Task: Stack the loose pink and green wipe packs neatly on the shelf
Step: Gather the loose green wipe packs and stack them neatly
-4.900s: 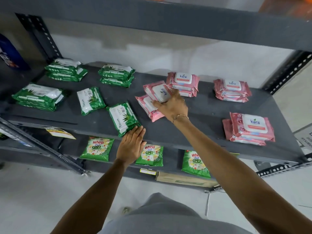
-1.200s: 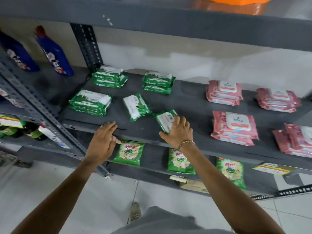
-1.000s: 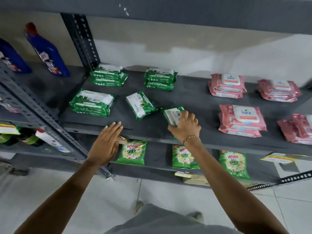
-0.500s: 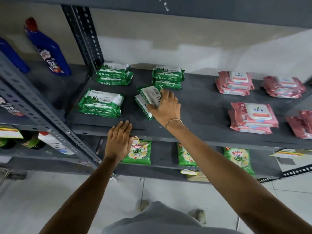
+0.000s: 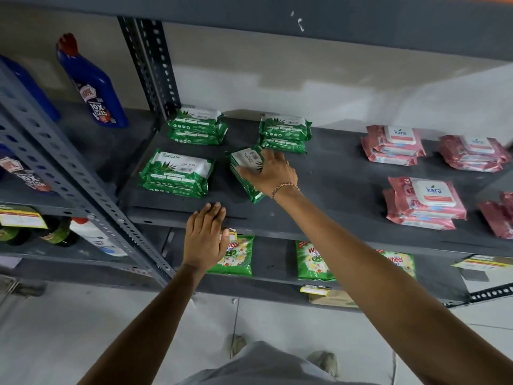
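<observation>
My right hand (image 5: 270,170) rests on top of two green wipe packs (image 5: 245,168) stacked one on the other in the middle of the grey shelf (image 5: 333,190), fingers curled over the upper pack. My left hand (image 5: 205,240) lies flat with fingers together on the shelf's front edge, holding nothing. Three other green stacks sit around: front left (image 5: 176,173), back left (image 5: 197,126), back middle (image 5: 284,132). Pink wipe stacks lie to the right: back (image 5: 392,144), far back right (image 5: 473,152), front (image 5: 424,202), and one cut off by the frame edge (image 5: 499,215).
Blue cleaner bottles (image 5: 91,87) stand on the neighbouring shelf at left, beyond a perforated upright post (image 5: 150,68). Green detergent pouches (image 5: 234,255) hang on the shelf below. An upper shelf (image 5: 305,20) overhangs. Bare shelf surface lies between the green and pink packs.
My right hand carried the loose green pack from the shelf's front edge back and left, and set it on the other loose green pack. My left hand stayed on the front edge.
</observation>
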Demonstrator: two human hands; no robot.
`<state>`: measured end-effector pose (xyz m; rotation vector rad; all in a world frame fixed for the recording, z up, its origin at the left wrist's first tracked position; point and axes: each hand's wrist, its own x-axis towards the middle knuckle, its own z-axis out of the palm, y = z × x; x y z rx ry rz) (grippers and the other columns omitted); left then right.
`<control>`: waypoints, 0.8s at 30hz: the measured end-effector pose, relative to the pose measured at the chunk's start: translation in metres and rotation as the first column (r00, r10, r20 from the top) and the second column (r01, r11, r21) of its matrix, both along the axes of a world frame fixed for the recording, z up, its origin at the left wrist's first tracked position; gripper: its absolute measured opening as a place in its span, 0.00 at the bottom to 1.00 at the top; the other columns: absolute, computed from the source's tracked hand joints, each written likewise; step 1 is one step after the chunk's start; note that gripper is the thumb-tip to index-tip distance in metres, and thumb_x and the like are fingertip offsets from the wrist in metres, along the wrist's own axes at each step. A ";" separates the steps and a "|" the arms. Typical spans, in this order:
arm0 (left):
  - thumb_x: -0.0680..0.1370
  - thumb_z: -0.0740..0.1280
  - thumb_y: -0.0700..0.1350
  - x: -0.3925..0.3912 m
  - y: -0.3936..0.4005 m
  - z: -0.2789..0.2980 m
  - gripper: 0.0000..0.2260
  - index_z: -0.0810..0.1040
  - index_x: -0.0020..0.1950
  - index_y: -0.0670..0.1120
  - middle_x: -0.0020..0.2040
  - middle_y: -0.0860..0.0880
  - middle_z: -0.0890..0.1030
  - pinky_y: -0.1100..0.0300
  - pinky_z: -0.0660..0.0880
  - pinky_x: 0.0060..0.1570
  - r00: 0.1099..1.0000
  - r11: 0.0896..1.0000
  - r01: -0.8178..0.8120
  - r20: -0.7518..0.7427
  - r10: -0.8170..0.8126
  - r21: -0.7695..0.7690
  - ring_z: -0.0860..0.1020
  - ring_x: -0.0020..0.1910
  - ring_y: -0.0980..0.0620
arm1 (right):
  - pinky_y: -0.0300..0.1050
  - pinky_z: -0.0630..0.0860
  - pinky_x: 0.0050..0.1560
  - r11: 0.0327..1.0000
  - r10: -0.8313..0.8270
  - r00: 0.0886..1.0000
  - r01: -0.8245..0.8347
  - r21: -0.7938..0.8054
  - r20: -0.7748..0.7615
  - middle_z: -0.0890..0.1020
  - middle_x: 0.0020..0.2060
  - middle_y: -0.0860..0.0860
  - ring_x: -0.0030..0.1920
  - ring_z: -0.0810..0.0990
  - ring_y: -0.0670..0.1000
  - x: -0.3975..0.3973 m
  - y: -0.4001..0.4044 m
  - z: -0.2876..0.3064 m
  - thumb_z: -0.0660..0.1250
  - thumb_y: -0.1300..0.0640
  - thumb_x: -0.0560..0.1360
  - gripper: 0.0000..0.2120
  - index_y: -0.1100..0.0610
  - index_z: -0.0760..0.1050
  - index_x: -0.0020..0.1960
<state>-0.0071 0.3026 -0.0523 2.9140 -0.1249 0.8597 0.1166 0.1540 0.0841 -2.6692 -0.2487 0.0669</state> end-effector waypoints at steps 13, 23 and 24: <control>0.80 0.55 0.53 0.072 -0.072 0.095 0.22 0.74 0.65 0.38 0.63 0.38 0.77 0.45 0.72 0.62 0.882 0.213 -0.404 -0.441 -0.167 -0.890 0.76 0.61 0.39 | 0.45 0.78 0.43 0.841 -0.053 0.862 0.311 0.443 -0.504 0.79 0.40 0.53 0.40 0.78 0.49 0.006 -0.046 -0.006 0.70 0.41 0.68 0.20 0.58 0.75 0.45; 0.70 0.63 0.54 0.093 -0.039 0.121 0.12 0.81 0.47 0.51 0.47 0.51 0.81 0.60 0.68 0.49 0.719 0.453 -0.300 -0.511 -0.471 -0.839 0.75 0.51 0.53 | 0.48 0.73 0.57 0.694 -0.359 0.765 0.602 0.395 -0.535 0.64 0.59 0.57 0.57 0.71 0.54 -0.043 -0.049 -0.022 0.73 0.37 0.61 0.44 0.58 0.53 0.63; 0.72 0.65 0.54 0.091 -0.042 0.116 0.16 0.80 0.56 0.50 0.55 0.49 0.80 0.59 0.69 0.52 0.773 0.456 -0.289 -0.487 -0.408 -0.842 0.75 0.57 0.52 | 0.50 0.70 0.60 0.730 -0.406 0.791 0.582 0.357 -0.458 0.60 0.63 0.58 0.62 0.66 0.57 -0.040 -0.054 -0.018 0.71 0.36 0.62 0.48 0.59 0.50 0.68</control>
